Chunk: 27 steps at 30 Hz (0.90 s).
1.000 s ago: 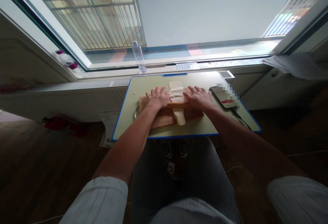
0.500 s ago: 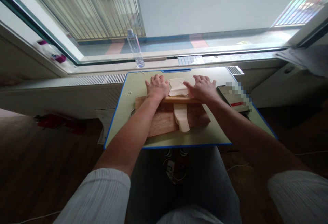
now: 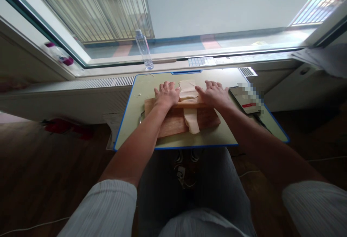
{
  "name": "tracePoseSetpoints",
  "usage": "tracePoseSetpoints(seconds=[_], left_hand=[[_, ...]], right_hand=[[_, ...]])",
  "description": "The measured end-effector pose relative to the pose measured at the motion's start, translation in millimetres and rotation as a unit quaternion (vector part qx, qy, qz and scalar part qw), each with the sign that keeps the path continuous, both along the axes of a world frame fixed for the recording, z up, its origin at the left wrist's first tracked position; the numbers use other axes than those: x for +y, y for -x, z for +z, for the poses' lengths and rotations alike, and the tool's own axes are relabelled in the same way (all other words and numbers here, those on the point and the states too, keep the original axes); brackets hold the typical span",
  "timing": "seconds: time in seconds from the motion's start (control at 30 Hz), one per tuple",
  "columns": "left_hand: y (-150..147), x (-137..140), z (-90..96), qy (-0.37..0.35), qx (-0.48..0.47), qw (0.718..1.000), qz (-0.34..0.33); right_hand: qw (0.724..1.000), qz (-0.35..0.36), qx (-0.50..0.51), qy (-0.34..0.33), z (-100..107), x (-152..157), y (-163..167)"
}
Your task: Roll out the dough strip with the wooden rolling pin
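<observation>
Head | your left hand (image 3: 167,94), right hand (image 3: 214,94) splayed on rolling pin (image 3: 191,104) | likely flattening dough (image 3: 192,121) | next probably wants even pressure

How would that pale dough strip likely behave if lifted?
The dough strip would probably droop: it looks thin. Its creases suggest it's soft, and it might catch where the rolling pin lies across it.

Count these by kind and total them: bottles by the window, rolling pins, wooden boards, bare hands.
Clear bottle and purple-capped bottle: 2
Rolling pin: 1
Wooden board: 1
Left hand and right hand: 2
Total: 6
</observation>
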<state>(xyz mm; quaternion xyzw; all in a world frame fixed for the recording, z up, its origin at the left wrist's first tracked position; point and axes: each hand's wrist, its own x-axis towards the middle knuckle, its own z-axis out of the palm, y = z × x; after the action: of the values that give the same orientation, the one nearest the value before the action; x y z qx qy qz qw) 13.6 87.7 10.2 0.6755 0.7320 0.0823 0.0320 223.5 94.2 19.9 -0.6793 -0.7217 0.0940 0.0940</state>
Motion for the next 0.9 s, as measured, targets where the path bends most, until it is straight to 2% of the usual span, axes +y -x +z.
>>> tracePoseSetpoints(seconds=[0.33,0.67,0.77,0.9], left_hand=[[-1.0,-40.9,0.4,0.014,-0.014,1.000,0.003],[-3.5,-97.3,-4.0,-0.031,0.028,0.999,-0.009],[-4.1,-101.8,-2.1,-0.029,0.030,0.999,-0.008],[-5.2,-91.8,3.1,-0.005,0.024,1.000,-0.005]], right_hand=[[0.999,0.001,-0.038,-0.007,-1.0,-44.7,-2.0],[0.996,-0.004,-0.060,-0.065,-10.4,-97.3,-0.1],[0.996,-0.005,-0.063,-0.057,-10.5,-101.4,-0.4],[0.998,0.000,-0.058,-0.030,-5.4,-93.2,-0.5]])
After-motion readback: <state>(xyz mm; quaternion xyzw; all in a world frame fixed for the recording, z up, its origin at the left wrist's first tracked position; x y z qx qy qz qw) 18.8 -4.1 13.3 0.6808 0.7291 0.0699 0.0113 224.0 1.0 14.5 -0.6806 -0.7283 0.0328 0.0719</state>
